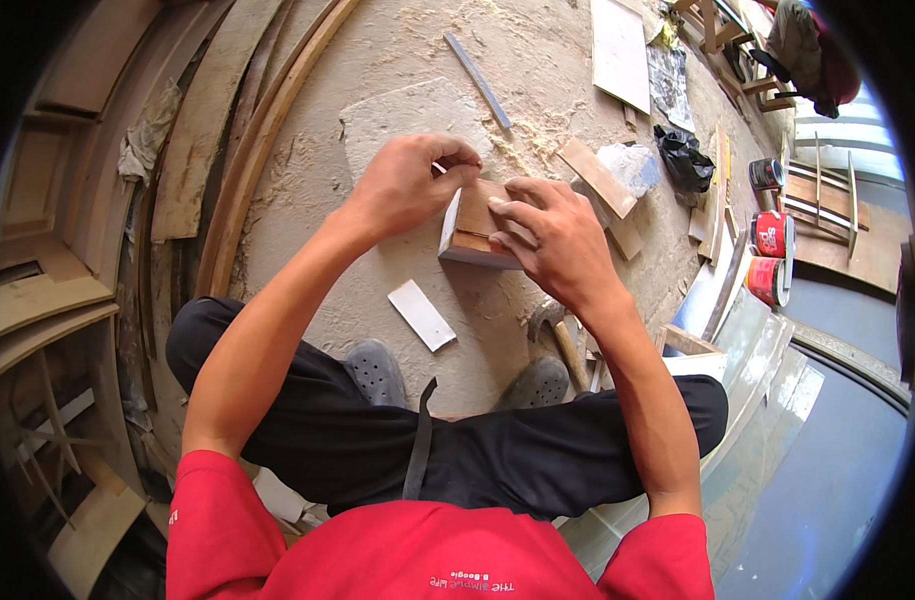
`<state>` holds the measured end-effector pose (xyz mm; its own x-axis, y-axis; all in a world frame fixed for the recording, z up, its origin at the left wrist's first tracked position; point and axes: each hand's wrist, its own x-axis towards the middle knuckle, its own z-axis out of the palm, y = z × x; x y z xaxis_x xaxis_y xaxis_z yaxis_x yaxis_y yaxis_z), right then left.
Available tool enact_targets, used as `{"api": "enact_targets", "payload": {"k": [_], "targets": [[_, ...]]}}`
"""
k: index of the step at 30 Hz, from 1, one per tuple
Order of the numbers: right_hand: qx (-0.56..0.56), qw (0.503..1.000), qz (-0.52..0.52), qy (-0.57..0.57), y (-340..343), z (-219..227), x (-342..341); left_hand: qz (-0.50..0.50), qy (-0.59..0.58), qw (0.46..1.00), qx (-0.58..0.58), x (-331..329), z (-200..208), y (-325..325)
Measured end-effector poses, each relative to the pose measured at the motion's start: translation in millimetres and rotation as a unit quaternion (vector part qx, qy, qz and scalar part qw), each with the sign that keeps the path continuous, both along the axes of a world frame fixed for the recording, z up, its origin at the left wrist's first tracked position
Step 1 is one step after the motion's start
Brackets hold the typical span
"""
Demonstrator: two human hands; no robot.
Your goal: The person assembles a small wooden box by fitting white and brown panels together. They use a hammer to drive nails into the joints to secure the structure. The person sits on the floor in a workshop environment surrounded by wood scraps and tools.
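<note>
**A:** So where's that wood piece sitting right now?

**B:** You've got the small wooden block (475, 228) out in front of you, down on the sawdust-covered floor (398, 60), just past your grey shoes (378, 370). Your left hand (406, 182) is curled over its top left corner, fingertips pinched together right at the edge. I can't tell if there's anything small between them. Your right hand (550, 238) is clamped on the block's right side, fingers spread across the brown face, thumb tucked along the edge. The block has a pale side and a groove or seam running across it.

**A:** Any cans or tubs around? What's in them?

**B:** Off to your right there are two red tins (773, 255) lying near each other, plus a smaller dark can (766, 174) a bit further up. Can't see inside any of them from this angle. There's also a black plastic bag (684, 160) bunched up nearby, contents hidden.

**A:** And close to you?

**B:** A white rectangular offcut (422, 314) lies on the floor just below the block, not touching it. A hammer (558, 335) rests by your right shoe, under your right forearm. A thin grey strip (478, 80) lies further out, and curved wooden laths (268, 130) run along your left.
</note>
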<state>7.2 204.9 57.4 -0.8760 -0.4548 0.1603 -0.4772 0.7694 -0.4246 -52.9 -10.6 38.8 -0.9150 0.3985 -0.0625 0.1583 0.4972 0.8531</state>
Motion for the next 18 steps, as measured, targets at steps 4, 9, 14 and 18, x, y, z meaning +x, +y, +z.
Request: {"api": "enact_targets", "payload": {"k": [4,9,14,18], "targets": [[-0.003,1.0,-0.001,-0.005,-0.5,0.4,-0.1,-0.005,0.001,1.0,0.0,-1.1,1.2,-0.7],[-0.005,1.0,0.001,-0.004,0.1,-0.3,0.1,-0.008,-0.004,1.0,0.005,-0.7,1.9,0.4],[-0.003,1.0,0.001,-0.007,0.1,0.3,0.1,-0.015,0.003,1.0,0.003,-1.5,-0.5,-0.5],[0.001,1.0,0.003,-0.004,0.4,-0.2,-0.2,-0.015,0.014,1.0,0.0,-1.7,-1.6,-0.6]]}}
